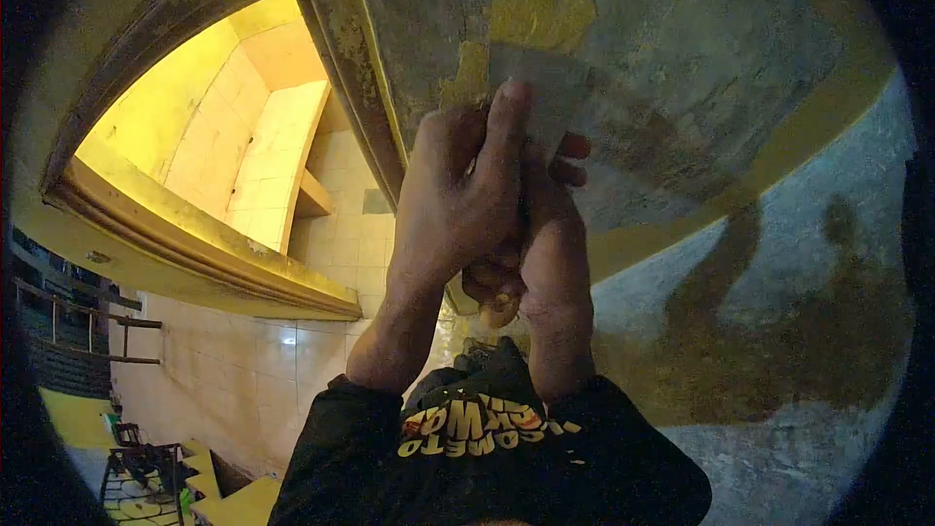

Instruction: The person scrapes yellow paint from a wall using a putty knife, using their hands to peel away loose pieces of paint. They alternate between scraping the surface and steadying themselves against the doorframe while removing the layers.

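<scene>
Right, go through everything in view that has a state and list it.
Left hand: closed on the flat grey piece
Right hand: close against the left hand, grip unclear
Flat grey piece: held up near the wall
Wall: patchy, yellow and grey
Frame: worn, scuffed
Room beyond: brightly lit
Floor: tiled, catching light

Left hand (453, 195): thumb (514, 94) laid on a flat grey piece (541, 73), kind unclear. Right hand (557, 234): close against the left, fingers (575, 148) at the piece's lower right edge. Behind: worn grey wall (701, 49) with yellow patches (545, 5); contact with piece indistinct. Along the wall's left edge: frame (341, 49), yellow-lit opening (263, 127). Farther left, below: tiled floor (253, 351). Below hands: dark printed shirt (623, 448).
</scene>
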### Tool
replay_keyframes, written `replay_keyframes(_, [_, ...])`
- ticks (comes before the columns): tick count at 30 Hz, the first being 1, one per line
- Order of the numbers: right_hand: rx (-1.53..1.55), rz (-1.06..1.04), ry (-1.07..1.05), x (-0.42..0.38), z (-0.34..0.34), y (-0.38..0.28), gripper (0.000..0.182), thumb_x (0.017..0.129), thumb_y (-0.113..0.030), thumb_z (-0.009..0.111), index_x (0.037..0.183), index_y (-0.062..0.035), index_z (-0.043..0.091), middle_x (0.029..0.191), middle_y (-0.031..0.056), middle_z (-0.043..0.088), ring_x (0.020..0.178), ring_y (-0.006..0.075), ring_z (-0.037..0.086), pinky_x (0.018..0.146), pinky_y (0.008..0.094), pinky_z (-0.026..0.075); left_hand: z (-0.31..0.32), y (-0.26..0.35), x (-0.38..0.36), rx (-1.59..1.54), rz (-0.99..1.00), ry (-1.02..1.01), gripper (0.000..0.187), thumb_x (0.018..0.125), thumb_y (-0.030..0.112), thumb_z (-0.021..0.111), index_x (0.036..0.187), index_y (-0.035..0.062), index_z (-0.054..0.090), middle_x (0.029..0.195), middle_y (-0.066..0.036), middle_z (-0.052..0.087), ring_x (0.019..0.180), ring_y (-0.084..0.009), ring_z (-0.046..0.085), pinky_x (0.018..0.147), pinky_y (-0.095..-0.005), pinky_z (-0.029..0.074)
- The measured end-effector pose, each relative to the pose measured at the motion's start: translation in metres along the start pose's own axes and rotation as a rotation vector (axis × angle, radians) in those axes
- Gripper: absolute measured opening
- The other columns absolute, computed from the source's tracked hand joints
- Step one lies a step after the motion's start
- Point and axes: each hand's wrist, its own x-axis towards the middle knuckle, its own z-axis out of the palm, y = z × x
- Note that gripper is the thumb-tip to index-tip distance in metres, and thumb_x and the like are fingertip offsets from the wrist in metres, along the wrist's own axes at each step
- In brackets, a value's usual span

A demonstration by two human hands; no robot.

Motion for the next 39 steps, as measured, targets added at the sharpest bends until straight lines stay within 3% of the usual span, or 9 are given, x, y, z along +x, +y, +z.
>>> replay_keyframes(5, [-0.057, -0.041, -0.047, 0.002, 0.002, -0.001, 0.046, 0.093, -0.047, 0.039, 0.109, -0.0046, 0.047, 0.089, 0.0031, 0.052, 0.078, 0.0105, 0.048, 0.069, 0.0264, 0.042, -0.002, -0.003, 0.005, -0.039, 0.066, 0.001, 0.042, 0.092, 0.032, 0.048, 0.088, -0.0081, 0.061, 0.077, -0.016, 0.066, 0.062, -0.0191, 0.064, 0.055, -0.028, 0.051])
replay_keyframes(8, [0.095, 0.089, 0.063, -0.004, 0.014, -0.013, 0.037, 0.092, -0.046, 0.04, 0.078, -0.0136, 0.052, 0.044, -0.0037, 0.039, 0.025, 0.0104, 0.033, 0.022, 0.0255, 0.027, 0.0, -0.004, 0.001, -0.047, -0.009, 0.036, 0.044, 0.095, 0.031, 0.042, 0.087, -0.0091, 0.06, 0.073, -0.015, 0.066, 0.061, -0.0189, 0.065, 0.054, -0.028, 0.05])
replay_keyframes(14, [0.18, 0.166, -0.085, -0.01, 0.015, -0.023, 0.043, 0.092, -0.051, 0.035, 0.071, -0.0157, 0.049, 0.04, -0.0042, 0.03, 0.024, 0.0103, 0.03, 0.022, 0.0267, 0.025, -0.003, 0.003, 0.005, -0.115, -0.019, -0.038, 0.042, 0.095, 0.029, 0.042, 0.086, -0.0079, 0.061, 0.073, -0.013, 0.067, 0.06, -0.0183, 0.065, 0.052, -0.0274, 0.049])
replay_keyframes(20, [0.213, 0.275, 0.011, -0.023, 0.016, -0.022, 0.044, 0.091, -0.055, 0.034, 0.07, -0.0184, 0.048, 0.039, -0.0036, 0.024, 0.024, 0.012, 0.025, 0.023, 0.0294, 0.024, -0.006, 0.01, 0.007, -0.104, -0.011, -0.026, 0.04, 0.092, 0.032, 0.048, 0.096, -0.0075, 0.057, 0.082, -0.015, 0.064, 0.068, -0.021, 0.062, 0.062, -0.0294, 0.049])
replay_keyframes(22, [0.286, 0.233, -0.262, -0.03, 0.009, -0.027, 0.038, 0.091, -0.051, 0.038, 0.072, -0.0189, 0.046, 0.044, -0.0035, 0.031, 0.025, 0.0109, 0.026, 0.024, 0.0286, 0.024, -0.01, 0.009, 0.0, -0.098, -0.062, -0.014, 0.043, 0.091, 0.035, 0.05, 0.095, -0.0069, 0.058, 0.084, -0.013, 0.063, 0.071, -0.0177, 0.059, 0.064, -0.0279, 0.047])
replay_keyframes(25, [0.133, 0.114, 0.039, -0.014, 0.01, -0.006, 0.03, 0.092, -0.046, 0.043, 0.079, -0.0192, 0.046, 0.053, -0.0035, 0.038, 0.027, 0.0096, 0.028, 0.024, 0.0278, 0.025, -0.007, 0.004, -0.007, -0.033, -0.022, -0.048, 0.043, 0.093, 0.033, 0.045, 0.094, -0.0079, 0.058, 0.08, -0.013, 0.064, 0.069, -0.0175, 0.061, 0.062, -0.0279, 0.048])
replay_keyframes(36, [-0.115, -0.196, 0.102, 0.006, 0.001, -0.001, 0.037, 0.091, -0.045, 0.046, 0.108, -0.0121, 0.051, 0.078, -0.0029, 0.051, 0.052, 0.0062, 0.047, 0.037, 0.0215, 0.036, -0.001, -0.012, 0.009, 0.149, 0.121, 0.064, 0.047, 0.096, 0.031, 0.04, 0.081, -0.0092, 0.061, 0.068, -0.014, 0.065, 0.061, -0.0173, 0.063, 0.057, -0.03, 0.049])
replay_keyframes(38, [-0.134, -0.01, 0.051, -0.003, 0.003, -0.007, 0.045, 0.095, -0.045, 0.035, 0.108, -0.003, 0.045, 0.094, 0.0068, 0.051, 0.084, 0.0149, 0.049, 0.073, 0.0297, 0.042, 0.003, -0.004, 0.001, 0.104, 0.096, 0.121, 0.049, 0.094, 0.032, 0.042, 0.076, -0.009, 0.06, 0.062, -0.014, 0.062, 0.055, -0.0157, 0.059, 0.053, -0.0312, 0.046])
replay_keyframes(39, [-0.128, 0.004, 0.056, -0.007, 0.004, -0.012, 0.045, 0.095, -0.045, 0.035, 0.108, -0.003, 0.045, 0.094, 0.0068, 0.051, 0.084, 0.0149, 0.049, 0.073, 0.0297, 0.042, 0.001, -0.005, 0.0, 0.09, 0.08, 0.141, 0.049, 0.094, 0.033, 0.043, 0.074, -0.009, 0.06, 0.06, -0.015, 0.061, 0.054, -0.0151, 0.058, 0.051, -0.0316, 0.045])
